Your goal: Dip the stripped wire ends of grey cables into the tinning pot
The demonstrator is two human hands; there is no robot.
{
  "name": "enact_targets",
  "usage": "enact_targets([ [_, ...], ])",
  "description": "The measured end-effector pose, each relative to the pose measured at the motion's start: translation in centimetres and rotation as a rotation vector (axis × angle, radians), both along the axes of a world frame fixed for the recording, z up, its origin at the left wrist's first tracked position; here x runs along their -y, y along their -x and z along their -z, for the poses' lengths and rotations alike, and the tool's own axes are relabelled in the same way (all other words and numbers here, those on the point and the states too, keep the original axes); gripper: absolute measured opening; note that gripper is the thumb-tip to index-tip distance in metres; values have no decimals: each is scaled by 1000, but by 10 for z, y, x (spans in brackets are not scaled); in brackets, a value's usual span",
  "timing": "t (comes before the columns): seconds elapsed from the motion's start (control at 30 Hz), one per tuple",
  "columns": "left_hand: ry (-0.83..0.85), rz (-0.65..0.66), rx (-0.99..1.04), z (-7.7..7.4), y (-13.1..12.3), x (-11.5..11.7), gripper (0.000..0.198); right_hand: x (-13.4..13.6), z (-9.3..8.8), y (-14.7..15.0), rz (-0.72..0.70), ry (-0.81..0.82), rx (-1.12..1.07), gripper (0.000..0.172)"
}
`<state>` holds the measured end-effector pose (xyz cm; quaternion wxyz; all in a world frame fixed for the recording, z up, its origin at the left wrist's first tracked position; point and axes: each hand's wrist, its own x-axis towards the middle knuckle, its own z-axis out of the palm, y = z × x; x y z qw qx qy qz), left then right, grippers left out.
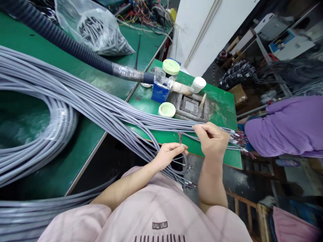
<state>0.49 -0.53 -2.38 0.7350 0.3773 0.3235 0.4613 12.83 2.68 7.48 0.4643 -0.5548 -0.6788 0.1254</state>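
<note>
Your left hand (pixel 173 152) pinches 1 gray cable (pixel 186 164) by the near edge of the green table (pixel 220 91). It's likely light and springy, its red wires (pixel 180 137) fragile: hold behind them. Your right hand (pixel 214 138) curls over the cable bundle (pixel 161 121); whether it grips, I cannot tell.

Two bare hands (pixel 173 153) (pixel 214 139), one corrugated hose (pixel 83 50)

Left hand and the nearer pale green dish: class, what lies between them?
In the head view, grey cables and a strip of green tabletop lie between them.
</note>
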Motion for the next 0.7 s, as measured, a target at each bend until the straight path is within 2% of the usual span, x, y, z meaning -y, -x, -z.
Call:
enact_targets([
  [0.1,2,-20,40,3,1,-3,34,5,8,-2,-153,166,173,14],
  [0.17,-3,-24,54,4,0,-5,38,9,16,2,-162,190,241,13],
  [0.27,-12,-14,58,5,-1,-5,39,11,24,9,-139,134,256,14],
  [0.4,10,-14,69,6,1,-4,35,16,25,14,-107,72,177,19],
  [0.53,98,-23,213,5,3,-4,32,22,26,12,-89,38,116,17],
  [0.7,261,19,386,2,5,-7,38,29,29,5,-75,32,124,15],
])
